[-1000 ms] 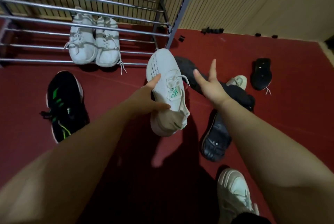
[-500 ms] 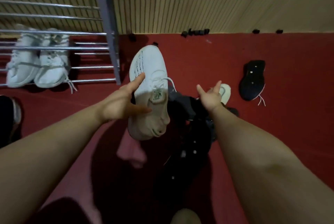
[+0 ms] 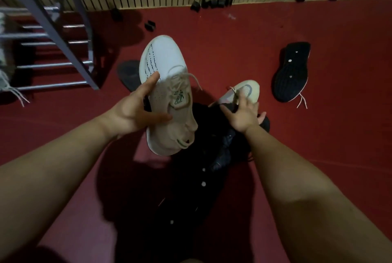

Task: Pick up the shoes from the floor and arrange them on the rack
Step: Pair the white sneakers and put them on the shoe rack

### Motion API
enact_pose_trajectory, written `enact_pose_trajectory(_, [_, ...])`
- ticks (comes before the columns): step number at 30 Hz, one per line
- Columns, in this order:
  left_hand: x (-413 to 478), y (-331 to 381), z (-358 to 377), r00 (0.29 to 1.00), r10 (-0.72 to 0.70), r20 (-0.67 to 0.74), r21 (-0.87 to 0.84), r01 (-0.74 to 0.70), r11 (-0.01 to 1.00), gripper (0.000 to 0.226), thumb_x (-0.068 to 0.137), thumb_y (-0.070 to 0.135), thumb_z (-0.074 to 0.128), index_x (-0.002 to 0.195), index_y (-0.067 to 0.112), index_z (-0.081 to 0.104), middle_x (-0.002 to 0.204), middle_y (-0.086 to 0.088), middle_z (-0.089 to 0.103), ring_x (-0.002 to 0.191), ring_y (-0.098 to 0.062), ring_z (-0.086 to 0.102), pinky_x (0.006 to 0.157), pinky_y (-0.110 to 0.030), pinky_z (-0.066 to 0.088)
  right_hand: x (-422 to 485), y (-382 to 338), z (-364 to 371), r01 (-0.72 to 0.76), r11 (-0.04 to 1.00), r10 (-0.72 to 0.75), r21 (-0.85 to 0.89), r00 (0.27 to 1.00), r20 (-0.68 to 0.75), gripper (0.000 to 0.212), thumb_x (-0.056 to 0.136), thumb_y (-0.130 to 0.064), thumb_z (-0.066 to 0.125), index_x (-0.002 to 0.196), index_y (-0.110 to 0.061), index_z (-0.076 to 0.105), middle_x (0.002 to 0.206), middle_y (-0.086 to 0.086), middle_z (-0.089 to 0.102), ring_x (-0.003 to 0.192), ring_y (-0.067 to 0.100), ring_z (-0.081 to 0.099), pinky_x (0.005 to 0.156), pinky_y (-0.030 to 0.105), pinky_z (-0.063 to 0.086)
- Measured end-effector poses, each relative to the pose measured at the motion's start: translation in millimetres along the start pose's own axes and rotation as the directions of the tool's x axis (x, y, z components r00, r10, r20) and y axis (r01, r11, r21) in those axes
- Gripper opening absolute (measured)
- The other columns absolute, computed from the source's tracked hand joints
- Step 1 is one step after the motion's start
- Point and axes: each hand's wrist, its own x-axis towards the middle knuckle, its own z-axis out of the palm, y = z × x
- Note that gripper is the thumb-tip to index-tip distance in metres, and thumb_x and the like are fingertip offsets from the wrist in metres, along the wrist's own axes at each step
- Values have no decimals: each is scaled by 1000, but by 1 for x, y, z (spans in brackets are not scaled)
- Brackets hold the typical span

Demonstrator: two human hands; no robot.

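My left hand [image 3: 135, 112] grips a white sneaker with a green logo [image 3: 163, 61] by its side, holding it in the air, toe pointing away from me. My right hand [image 3: 244, 116] reaches down to a second white sneaker [image 3: 248, 90] on the red floor, fingers spread and touching its lace area. That sneaker lies partly among black shoes [image 3: 212, 156]. The metal shoe rack [image 3: 53, 29] stands at the upper left, left of the held sneaker.
A black shoe [image 3: 290, 71] lies sole up on the floor at the right. A dark shoe [image 3: 129, 73] lies behind the held sneaker. Small black pieces [image 3: 214, 3] sit along the slatted wall. Laces of white shoes [image 3: 12, 92] hang from the rack's lowest shelf at the left edge.
My view has swung right, so the rack slid towards the left edge. My right hand has dropped from mid-air onto the second white sneaker. The left hand keeps its hold.
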Motion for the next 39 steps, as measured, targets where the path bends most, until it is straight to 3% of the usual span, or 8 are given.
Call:
enact_pose_trajectory(3, [-2,-5,8,999,-39,6,-41,39,998,100,74,4,75,149,32,15,144,3,38,124,-20,49,96,-32,44,-16,21,-2,86,978,-74,-189,995,70,71,85,-73,29,146,-38,22,152,4,29,141,25,25,112,61,-8])
enact_pose_trajectory(6, [-11,-6,12,997,-61,36,-31,62,998,99,75,7,74,148,38,14,138,6,40,115,-19,53,83,-28,46,-34,31,-9,112,954,-85,-279,991,107,74,82,-77,28,146,-41,19,149,5,33,137,26,33,111,62,-11])
enact_pose_trajectory(13, [-25,-5,8,999,-33,26,9,32,999,111,62,26,85,148,36,15,147,1,37,124,-23,49,99,-36,44,-46,23,-5,40,967,8,-253,983,185,85,82,-75,33,148,-40,-7,160,3,8,146,32,4,110,60,-13])
enact_pose_trajectory(19, [-46,-7,-4,999,-24,-30,-42,23,999,107,66,17,84,149,33,17,147,2,38,126,-21,48,105,-44,41,-66,21,-2,51,989,-42,-141,997,66,95,79,-77,39,146,-39,-16,158,5,-17,143,33,-21,111,57,-14])
enact_pose_trajectory(25, [-78,-16,-35,996,-25,-82,-88,18,996,103,70,12,82,149,33,19,148,10,33,127,-16,46,105,-39,41,-82,-1,-13,27,998,-28,-49,999,-20,94,80,-75,40,147,-39,-14,158,6,-19,143,33,-22,112,56,-15])
enact_pose_trajectory(30, [-118,-16,-70,995,-30,-98,-247,5,969,95,78,-3,70,151,26,15,140,15,35,122,-7,44,80,-9,48,-111,-51,-3,119,990,-120,-80,993,-12,94,80,-75,40,147,-38,-15,157,6,-21,142,34,-22,111,58,-14])
enact_pose_trajectory(34, [-159,-26,-124,993,-62,-104,-222,37,974,102,72,8,79,149,34,18,139,9,44,121,-11,51,94,-29,47,-144,-104,2,208,974,-209,-90,978,-12,95,79,-77,39,146,-40,-16,157,7,-22,142,35,-23,112,58,-13])
enact_pose_trajectory(39, [-217,-41,-199,997,-26,-79,-159,13,987,108,68,8,83,148,37,17,139,15,39,114,-2,51,93,-31,47,-206,-174,16,339,933,-343,-124,939,-10,96,79,-75,41,146,-40,-17,156,6,-24,142,34,-23,112,55,-12])
